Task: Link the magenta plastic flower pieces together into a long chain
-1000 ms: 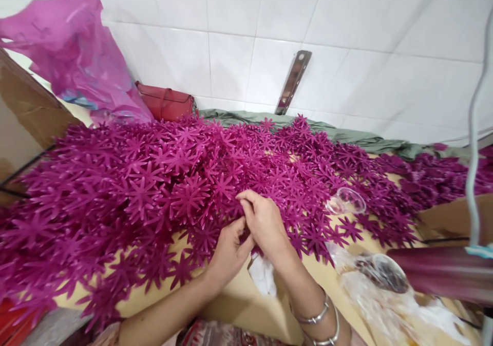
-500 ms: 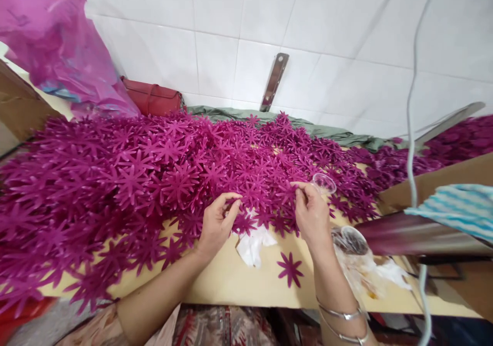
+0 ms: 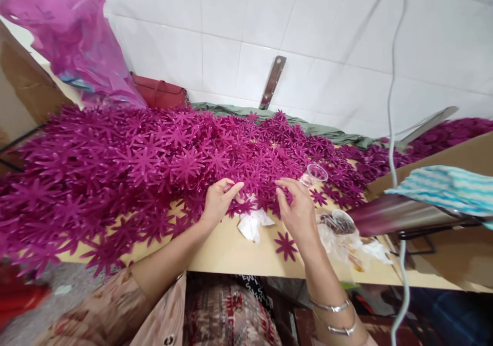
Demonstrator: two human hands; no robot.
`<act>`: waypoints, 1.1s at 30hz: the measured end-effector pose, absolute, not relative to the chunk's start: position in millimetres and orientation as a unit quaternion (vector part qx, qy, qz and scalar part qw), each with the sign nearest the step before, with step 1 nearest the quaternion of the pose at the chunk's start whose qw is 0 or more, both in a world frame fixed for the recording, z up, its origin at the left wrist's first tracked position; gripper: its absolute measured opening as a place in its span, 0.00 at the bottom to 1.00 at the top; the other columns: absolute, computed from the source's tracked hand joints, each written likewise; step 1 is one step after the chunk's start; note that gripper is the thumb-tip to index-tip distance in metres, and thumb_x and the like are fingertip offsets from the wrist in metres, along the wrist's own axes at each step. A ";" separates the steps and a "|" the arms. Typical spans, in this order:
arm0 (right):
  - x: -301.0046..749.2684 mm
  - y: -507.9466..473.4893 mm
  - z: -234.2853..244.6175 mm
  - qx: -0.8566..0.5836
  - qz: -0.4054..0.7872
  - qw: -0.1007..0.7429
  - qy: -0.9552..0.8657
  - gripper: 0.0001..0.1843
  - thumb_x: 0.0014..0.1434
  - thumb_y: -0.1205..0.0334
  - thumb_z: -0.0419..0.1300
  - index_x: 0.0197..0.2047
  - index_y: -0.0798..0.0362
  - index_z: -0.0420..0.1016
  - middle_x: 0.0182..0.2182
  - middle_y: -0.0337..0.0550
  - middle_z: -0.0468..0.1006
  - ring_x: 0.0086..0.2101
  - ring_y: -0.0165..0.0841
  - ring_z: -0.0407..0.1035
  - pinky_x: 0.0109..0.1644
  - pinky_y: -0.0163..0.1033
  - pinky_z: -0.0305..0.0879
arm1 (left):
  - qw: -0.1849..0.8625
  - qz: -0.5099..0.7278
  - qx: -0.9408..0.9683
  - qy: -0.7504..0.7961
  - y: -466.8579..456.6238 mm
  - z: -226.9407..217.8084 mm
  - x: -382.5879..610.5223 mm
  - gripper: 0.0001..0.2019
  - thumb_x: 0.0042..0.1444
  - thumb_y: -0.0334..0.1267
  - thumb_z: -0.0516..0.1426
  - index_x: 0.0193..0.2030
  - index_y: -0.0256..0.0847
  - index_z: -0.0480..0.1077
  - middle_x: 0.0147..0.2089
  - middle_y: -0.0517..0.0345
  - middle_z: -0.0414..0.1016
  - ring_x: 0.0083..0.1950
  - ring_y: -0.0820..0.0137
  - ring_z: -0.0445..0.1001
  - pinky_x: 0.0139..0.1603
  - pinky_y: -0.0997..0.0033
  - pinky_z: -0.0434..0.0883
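Observation:
My left hand (image 3: 219,200) is closed in a pinch at the near edge of a heap of purple flower-shaped pieces (image 3: 185,164). Facing it a short way to the right, my right hand (image 3: 298,210) has thumb and forefinger drawn together over the pieces. What either hand holds, if anything, blends into the purple behind the fingertips. Between my forearms, one loose purple flower piece (image 3: 286,246) lies flat on the tan tabletop (image 3: 227,253). A crumpled white tissue (image 3: 254,224) rests just below the hands.
A clear plastic cup (image 3: 316,173) lies beyond my right hand. To the right are a plastic bag with a cup (image 3: 342,223), a striped cloth (image 3: 442,189), a cardboard box (image 3: 431,161) and a hanging white cable (image 3: 393,130). A red bag (image 3: 158,92) stands behind the heap.
My right hand has moved left, closer to the left hand, which stays at about the same place by the heap. The camera view has shifted slightly.

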State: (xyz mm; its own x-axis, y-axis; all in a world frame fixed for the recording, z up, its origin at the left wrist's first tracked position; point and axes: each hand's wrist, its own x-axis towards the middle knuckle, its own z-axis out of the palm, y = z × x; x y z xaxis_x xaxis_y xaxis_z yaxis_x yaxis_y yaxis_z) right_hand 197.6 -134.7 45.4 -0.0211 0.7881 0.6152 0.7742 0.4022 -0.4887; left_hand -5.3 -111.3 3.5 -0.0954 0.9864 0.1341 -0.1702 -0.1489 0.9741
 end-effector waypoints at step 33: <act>164.3 -116.7 25.1 -0.457 0.099 0.226 -0.854 0.06 0.63 0.65 0.62 0.37 0.50 0.81 0.38 0.45 0.80 0.42 0.41 0.69 0.52 0.48 0.62 | 0.598 0.686 0.336 0.243 -99.6 18.9 -23.6 0.07 0.67 0.36 0.55 0.37 0.37 0.67 0.34 0.58 0.78 0.36 0.73 0.80 0.47 0.66 0.80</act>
